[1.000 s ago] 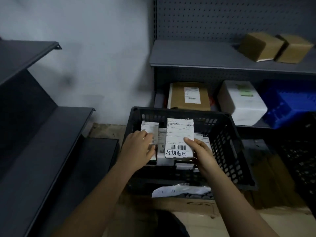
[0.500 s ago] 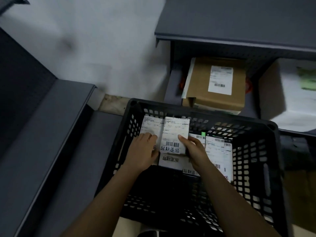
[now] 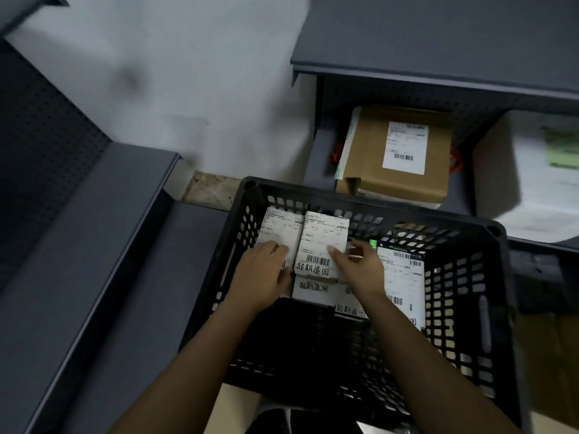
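A black plastic crate (image 3: pixel 470 233) held labelled white boxes (image 3: pixel 402 277); the left hand (image 3: pixel 263 277) gripped the leftmost box (image 3: pixel 280 230), the right hand (image 3: pixel 360 270) pinched the middle box (image 3: pixel 321 239).

labelled boxes (image 3: pixel 322 242) in crate (image 3: pixel 470 233); parcel (image 3: pixel 398 155) on shelf (image 3: pixel 316 158) behind crate.

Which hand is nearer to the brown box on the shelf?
Right. The right hand, in the crate holding the middle parcel, is below the brown box; the left hand holds the left parcel, farther left.
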Available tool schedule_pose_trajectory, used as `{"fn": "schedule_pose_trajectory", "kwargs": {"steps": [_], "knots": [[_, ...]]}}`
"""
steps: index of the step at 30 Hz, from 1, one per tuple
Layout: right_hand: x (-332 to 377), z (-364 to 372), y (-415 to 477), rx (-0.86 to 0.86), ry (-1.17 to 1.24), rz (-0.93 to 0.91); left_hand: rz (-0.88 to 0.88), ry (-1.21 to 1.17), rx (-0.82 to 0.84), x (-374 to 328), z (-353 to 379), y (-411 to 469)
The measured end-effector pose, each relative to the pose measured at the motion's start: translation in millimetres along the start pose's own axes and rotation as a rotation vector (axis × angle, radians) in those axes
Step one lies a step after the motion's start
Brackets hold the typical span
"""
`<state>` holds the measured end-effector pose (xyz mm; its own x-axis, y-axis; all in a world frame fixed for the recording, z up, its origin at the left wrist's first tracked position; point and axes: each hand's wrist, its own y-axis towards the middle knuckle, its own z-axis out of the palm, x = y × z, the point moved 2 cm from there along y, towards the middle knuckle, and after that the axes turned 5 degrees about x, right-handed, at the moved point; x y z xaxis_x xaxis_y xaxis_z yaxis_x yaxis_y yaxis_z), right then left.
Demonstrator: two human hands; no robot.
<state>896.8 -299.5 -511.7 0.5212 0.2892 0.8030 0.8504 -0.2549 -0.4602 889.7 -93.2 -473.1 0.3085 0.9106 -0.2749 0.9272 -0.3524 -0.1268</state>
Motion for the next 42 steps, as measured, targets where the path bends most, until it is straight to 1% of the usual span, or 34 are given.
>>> {"fn": "schedule_pose_trajectory", "kwargs": {"steps": [2,6,10,13,16,19,23,27,30,37,42], "knots": [[10,-6,-13,-0.025,-0.078,-0.132,0.034,0.03,-0.05,-4,-13,-9],[28,-14,-52,-0.015,-0.334,-0.386,0.114,0.063,-0.134,-10,-38,-36],[45,-10,-110,-0.013,-0.542,-0.608,0.183,0.066,-0.256,-15,-60,-77],[52,4,-158,-0.001,-0.689,-0.776,0.224,0.085,-0.297,-14,-65,-119],[51,27,-197,0.025,-0.818,-0.892,0.216,0.099,-0.314,-4,-64,-161],[53,56,-225,0.124,-0.863,-0.994,0.135,0.106,-0.334,9,-64,-201],[66,102,-254,0.309,-0.871,-1.143,-0.053,0.155,-0.347,32,-65,-256],[77,162,-279,0.536,-0.876,-1.322,-0.371,0.227,-0.336,53,-65,-324],[77,199,-313,0.691,-0.83,-1.469,-0.61,0.24,-0.352,49,-62,-383],[40,251,-438,1.134,-0.771,-1.736,-1.183,0.272,-0.416,-14,-43,-534],[-2,257,-543,1.428,-0.708,-1.927,-1.507,0.271,-0.428,-80,-22,-630]]}}
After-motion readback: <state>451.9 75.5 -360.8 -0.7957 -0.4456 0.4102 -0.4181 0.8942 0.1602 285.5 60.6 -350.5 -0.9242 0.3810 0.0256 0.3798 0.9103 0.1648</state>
